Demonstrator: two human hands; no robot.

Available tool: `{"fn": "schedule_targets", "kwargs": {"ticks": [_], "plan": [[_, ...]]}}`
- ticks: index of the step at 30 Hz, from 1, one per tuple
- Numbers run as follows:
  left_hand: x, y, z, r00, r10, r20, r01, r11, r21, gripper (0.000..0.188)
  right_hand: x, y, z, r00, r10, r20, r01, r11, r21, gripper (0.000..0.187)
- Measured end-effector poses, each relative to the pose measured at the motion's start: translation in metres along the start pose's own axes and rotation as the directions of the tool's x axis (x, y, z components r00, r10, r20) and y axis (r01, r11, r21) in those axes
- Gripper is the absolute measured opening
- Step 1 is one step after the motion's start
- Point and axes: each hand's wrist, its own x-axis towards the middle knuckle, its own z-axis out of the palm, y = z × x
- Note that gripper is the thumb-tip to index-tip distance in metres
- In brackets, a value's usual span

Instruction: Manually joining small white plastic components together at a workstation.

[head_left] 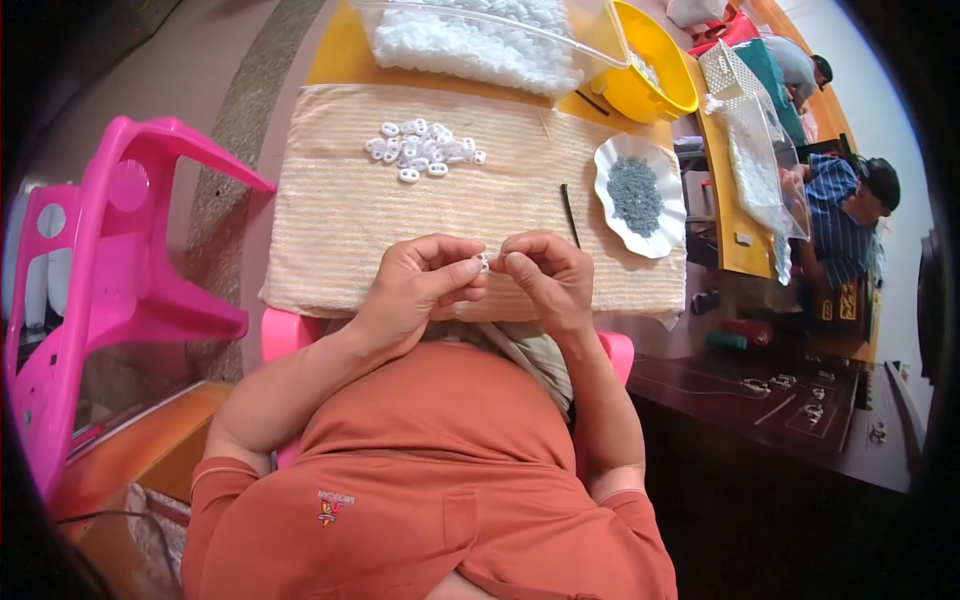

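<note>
At the frame's centre, the left hand (428, 280) pinches a small white piece (484, 264) between thumb and fingertips; the right hand's (551, 280) thumb and finger meet just beside it, anything between them unclear. Light, steady pressure should suit so tiny a part. Beyond, left to right: ribbed pale cloth (335, 225), rounded, holed white pieces (413, 151) at upper centre, a slim black stick (569, 214), and grainy grey bits (635, 196) in a scalloped white dish (660, 243) right of centre.

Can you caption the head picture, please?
Above a striped cloth, left hand pinches a small white piece, right hand beside it.
</note>
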Motion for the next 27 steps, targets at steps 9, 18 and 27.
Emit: {"fn": "schedule_targets", "kwargs": {"ticks": [9, 18, 27], "plan": [[0.0008, -0.0023, -0.0029, 0.997, 0.032, 0.069, -0.032, 0.999, -0.014, 0.017, -0.0005, 0.0048, 0.0091, 0.998, -0.029, 0.049, 0.026, 0.999, 0.047, 0.003], [0.0018, -0.0032, -0.0021, 0.996, 0.043, 0.084, -0.044, 0.999, 0.010, 0.016, -0.0040, 0.0060, 0.0054, 0.993, 0.102, 0.056, -0.108, 0.987, 0.118, 0.008], [0.0008, -0.0028, -0.0019, 0.996, 0.029, 0.082, -0.029, 1.000, -0.001, 0.016, -0.0044, 0.0076, 0.0040, 0.990, 0.128, 0.060, -0.134, 0.985, 0.107, 0.008]]}}
